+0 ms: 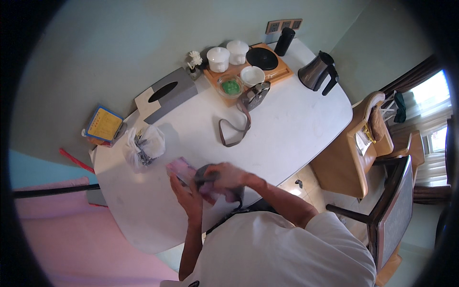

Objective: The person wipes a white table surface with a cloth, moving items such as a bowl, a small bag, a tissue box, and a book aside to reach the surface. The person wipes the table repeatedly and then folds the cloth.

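Over the near edge of the white table, my left hand (189, 201) grips a pink, flat-sided object (182, 170), perhaps a box or packet. Close beside it, my right hand (227, 175) is curled over a dark grey and purple cloth (235, 195). The cloth lies against the pink object, and motion blurs this area. My right fingertips are partly hidden in the folds. Left of the hands sits a knotted white plastic bag (148, 143) with dark printing. Beyond them a small camera-like device (255, 96) lies with its brown strap (235, 140) looped on the tabletop.
Along the wall stand a grey tissue box (175, 104), a wooden tea tray (281, 74) with white lidded cups (218, 59) and a glass ashtray (229, 87), and an electric kettle (317, 71). A yellow-and-blue box (104, 123) stands at left. Chairs (344, 158) flank the right side.
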`<action>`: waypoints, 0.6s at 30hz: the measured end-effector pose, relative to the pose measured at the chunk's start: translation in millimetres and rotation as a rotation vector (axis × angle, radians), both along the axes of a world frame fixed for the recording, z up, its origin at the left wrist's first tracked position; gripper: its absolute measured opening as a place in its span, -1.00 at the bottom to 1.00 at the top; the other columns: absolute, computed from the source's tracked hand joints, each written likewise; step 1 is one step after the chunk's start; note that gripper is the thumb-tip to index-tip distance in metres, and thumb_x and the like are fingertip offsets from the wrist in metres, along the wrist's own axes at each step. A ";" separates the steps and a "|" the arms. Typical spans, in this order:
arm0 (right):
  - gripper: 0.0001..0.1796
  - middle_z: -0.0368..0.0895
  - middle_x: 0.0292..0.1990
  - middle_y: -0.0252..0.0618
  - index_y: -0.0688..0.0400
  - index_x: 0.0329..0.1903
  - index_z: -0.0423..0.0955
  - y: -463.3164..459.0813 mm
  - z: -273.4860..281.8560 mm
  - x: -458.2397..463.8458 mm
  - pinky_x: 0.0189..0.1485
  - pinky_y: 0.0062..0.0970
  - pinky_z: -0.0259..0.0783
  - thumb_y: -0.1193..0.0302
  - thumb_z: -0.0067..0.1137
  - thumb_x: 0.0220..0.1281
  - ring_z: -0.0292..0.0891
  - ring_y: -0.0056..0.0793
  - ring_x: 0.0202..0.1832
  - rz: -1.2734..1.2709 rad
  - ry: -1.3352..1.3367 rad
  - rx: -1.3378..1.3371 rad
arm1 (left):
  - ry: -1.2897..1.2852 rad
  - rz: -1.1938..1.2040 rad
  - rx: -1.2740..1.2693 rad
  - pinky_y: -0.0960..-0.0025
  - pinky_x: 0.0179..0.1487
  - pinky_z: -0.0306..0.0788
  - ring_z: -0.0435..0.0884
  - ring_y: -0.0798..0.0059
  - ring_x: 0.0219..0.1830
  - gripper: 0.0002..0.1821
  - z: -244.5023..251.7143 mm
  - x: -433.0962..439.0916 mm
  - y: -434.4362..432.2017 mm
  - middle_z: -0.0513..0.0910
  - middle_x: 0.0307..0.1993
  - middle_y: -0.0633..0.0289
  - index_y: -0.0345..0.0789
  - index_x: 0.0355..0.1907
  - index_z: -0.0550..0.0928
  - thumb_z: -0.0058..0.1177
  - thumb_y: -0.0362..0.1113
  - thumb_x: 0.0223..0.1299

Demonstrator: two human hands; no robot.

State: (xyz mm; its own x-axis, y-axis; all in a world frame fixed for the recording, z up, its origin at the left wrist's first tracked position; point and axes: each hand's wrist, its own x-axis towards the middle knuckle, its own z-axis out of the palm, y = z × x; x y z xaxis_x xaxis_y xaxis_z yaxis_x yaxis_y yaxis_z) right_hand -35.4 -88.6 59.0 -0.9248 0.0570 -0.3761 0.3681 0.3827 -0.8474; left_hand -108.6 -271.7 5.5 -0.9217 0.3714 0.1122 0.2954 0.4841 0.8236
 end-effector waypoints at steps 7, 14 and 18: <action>-0.45 0.59 -0.08 -0.02 0.22 0.08 0.47 -24.7 -38.4 -14.1 0.09 -0.36 0.41 0.41 0.19 -0.11 0.53 -0.17 -0.03 -0.316 0.124 -0.176 | 0.137 -0.113 -0.034 0.07 0.39 0.14 0.20 -0.15 0.38 -0.38 -6.7 4.4 -8.3 0.21 0.35 -0.24 -0.42 0.42 0.15 -0.07 -0.35 0.36; -0.42 0.60 -0.09 0.07 0.21 0.12 0.45 -14.0 -41.7 -59.0 0.09 -0.32 0.42 0.30 0.23 -0.03 0.55 -0.11 0.00 -0.471 0.321 -0.050 | 0.084 -0.128 -0.070 0.06 0.33 0.23 0.28 -0.16 0.32 -0.44 5.4 10.3 1.5 0.26 0.30 -0.24 -0.40 0.39 0.24 -0.10 -0.33 0.37; -0.41 0.60 -0.04 0.05 0.19 0.12 0.45 -24.8 -25.6 -33.7 0.10 -0.31 0.43 0.22 0.27 0.00 0.54 -0.07 0.02 -0.283 0.148 -0.008 | 0.092 -0.103 -0.056 0.05 0.32 0.23 0.28 -0.15 0.31 -0.45 0.2 9.1 3.0 0.27 0.29 -0.25 -0.42 0.37 0.25 -0.10 -0.33 0.37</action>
State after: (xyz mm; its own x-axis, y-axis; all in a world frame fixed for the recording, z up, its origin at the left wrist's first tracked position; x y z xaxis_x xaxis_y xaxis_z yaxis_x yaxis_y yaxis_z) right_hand -69.0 -113.4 33.4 -0.9174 0.3174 -0.2403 0.3317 0.2756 -0.9022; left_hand -99.5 -268.7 5.7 -0.8654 0.4712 0.1706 0.4184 0.4919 0.7635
